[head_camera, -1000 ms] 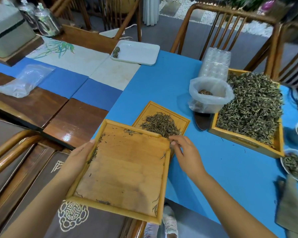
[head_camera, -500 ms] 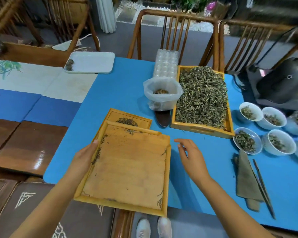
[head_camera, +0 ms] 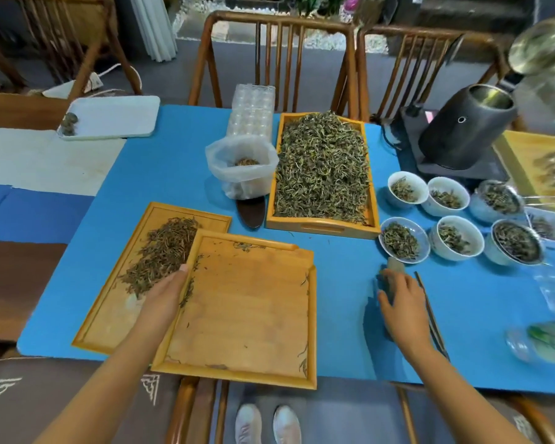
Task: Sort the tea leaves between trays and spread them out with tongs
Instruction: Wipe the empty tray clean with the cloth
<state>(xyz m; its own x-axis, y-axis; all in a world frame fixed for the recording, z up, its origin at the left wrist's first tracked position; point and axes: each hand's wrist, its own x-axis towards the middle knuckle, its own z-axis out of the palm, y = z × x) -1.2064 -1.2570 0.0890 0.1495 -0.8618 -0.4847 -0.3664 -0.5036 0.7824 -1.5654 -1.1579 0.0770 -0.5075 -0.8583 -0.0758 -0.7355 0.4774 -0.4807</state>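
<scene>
Reaching: right hand (head_camera: 401, 310) open above tongs (head_camera: 431, 318) (not gripped)
Steadying: left hand (head_camera: 165, 294) fingers gripping near-empty tray (head_camera: 247, 315)
Next: pinch tongs, spread tea leaves (head_camera: 162, 251)

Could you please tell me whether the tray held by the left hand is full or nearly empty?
Nearly empty: the tray shows bare wood with a few stray leaves.

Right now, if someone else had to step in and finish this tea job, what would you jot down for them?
Left hand holds the left rim of the nearly empty tray, which overlaps the flat tray holding a pile of dark leaves.
Right hand, open, rests on a folded cloth beside the tongs, not yet picked up.
The deep tray beyond is full of leaves.
Done: front tray looks emptied, bar a few stray leaves.
Left: take the tongs, spread the pile.
</scene>
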